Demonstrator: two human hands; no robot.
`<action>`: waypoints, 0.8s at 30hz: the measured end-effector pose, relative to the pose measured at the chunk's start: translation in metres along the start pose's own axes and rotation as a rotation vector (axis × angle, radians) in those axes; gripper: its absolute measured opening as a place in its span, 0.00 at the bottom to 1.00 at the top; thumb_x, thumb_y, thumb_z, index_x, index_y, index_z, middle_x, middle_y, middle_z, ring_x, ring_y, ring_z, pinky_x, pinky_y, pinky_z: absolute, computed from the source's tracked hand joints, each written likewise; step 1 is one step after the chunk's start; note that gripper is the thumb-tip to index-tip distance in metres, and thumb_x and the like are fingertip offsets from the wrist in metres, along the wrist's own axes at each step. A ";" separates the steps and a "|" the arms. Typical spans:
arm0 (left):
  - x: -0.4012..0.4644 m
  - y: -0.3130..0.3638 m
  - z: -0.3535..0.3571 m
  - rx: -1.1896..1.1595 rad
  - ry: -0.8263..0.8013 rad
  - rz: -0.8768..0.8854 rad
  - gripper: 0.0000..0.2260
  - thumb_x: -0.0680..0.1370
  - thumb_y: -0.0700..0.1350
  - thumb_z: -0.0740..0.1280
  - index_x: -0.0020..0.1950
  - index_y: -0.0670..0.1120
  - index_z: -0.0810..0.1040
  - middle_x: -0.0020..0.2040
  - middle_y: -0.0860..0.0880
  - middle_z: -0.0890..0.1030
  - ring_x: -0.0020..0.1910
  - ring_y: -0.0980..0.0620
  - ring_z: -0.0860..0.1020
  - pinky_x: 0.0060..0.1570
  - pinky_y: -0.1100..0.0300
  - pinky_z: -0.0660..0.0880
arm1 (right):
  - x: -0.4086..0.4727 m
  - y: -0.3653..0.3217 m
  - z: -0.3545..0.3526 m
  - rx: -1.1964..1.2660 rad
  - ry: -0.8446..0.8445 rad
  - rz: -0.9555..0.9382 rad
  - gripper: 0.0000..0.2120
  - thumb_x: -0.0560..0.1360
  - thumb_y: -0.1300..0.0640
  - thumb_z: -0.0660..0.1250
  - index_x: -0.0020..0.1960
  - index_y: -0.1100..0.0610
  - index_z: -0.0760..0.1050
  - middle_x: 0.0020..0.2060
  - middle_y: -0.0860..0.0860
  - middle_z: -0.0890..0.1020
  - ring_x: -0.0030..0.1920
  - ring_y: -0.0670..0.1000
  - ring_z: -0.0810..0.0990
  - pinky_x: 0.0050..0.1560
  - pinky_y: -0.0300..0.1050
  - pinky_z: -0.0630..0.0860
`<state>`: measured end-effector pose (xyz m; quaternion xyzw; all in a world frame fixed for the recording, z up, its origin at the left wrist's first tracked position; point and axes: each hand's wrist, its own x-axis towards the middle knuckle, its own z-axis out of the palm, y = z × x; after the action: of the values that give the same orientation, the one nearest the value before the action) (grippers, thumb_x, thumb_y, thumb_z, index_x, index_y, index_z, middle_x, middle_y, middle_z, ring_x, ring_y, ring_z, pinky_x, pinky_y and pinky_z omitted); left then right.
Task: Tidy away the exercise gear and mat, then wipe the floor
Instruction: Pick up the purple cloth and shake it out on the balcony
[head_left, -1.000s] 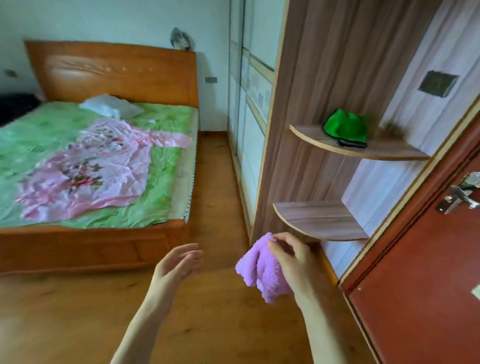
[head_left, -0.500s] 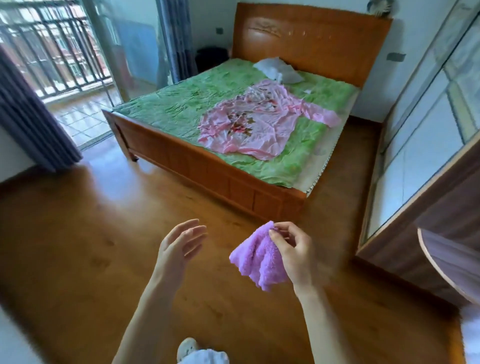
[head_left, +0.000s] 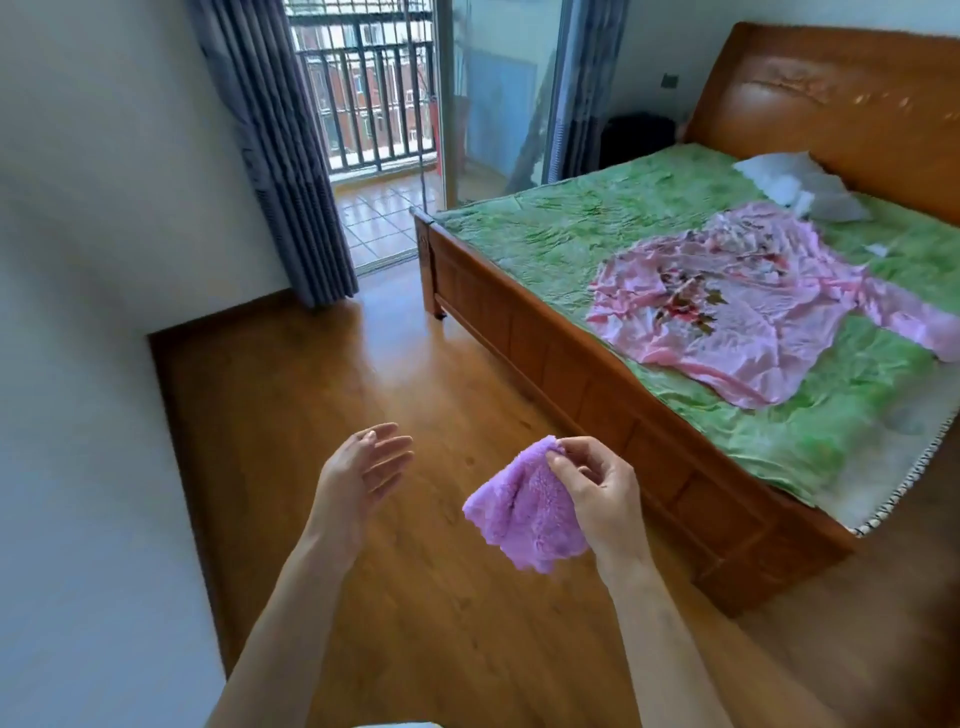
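A fluffy purple cloth (head_left: 524, 514) hangs in the air above the wooden floor (head_left: 322, 395), pinched at its upper corner by my right hand (head_left: 597, 493). My left hand (head_left: 358, 467) hovers a little to the left of the cloth, fingers straight and spread, holding nothing. No exercise gear or mat is in view.
A wooden bed (head_left: 613, 374) with a green cover and a pink sheet (head_left: 737, 312) fills the right side. A white wall (head_left: 93, 364) stands close on the left. Grey curtains (head_left: 280, 156) frame an open balcony door (head_left: 384, 130) at the back.
My view has swung left, from the wardrobe shelves and red door to the floor, wall and balcony door. My right hand has kept hold of the purple cloth; my left hand stays open beside it.
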<state>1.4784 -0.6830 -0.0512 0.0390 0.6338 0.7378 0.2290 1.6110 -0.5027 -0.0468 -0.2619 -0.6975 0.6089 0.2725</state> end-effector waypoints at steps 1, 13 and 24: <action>0.014 0.006 -0.009 -0.002 0.021 0.002 0.10 0.81 0.46 0.56 0.55 0.45 0.76 0.53 0.46 0.81 0.53 0.49 0.80 0.49 0.59 0.75 | 0.016 -0.002 0.014 0.016 -0.017 -0.009 0.06 0.74 0.63 0.68 0.40 0.54 0.79 0.33 0.44 0.81 0.36 0.44 0.78 0.37 0.40 0.76; 0.151 0.045 -0.048 -0.089 0.222 0.002 0.14 0.82 0.47 0.53 0.51 0.46 0.77 0.51 0.46 0.82 0.53 0.46 0.79 0.54 0.54 0.74 | 0.180 -0.012 0.144 0.021 -0.300 -0.063 0.06 0.74 0.62 0.68 0.40 0.54 0.79 0.32 0.44 0.80 0.36 0.45 0.78 0.37 0.39 0.74; 0.277 0.068 -0.060 -0.225 0.414 0.004 0.10 0.81 0.45 0.56 0.53 0.45 0.77 0.52 0.44 0.81 0.54 0.45 0.79 0.56 0.52 0.74 | 0.337 -0.015 0.223 -0.058 -0.490 -0.086 0.05 0.74 0.61 0.68 0.41 0.54 0.79 0.32 0.45 0.80 0.35 0.42 0.78 0.36 0.37 0.74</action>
<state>1.1904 -0.6369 -0.0627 -0.1374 0.5808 0.7966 0.0956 1.2138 -0.4275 -0.0362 -0.0840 -0.7706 0.6216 0.1132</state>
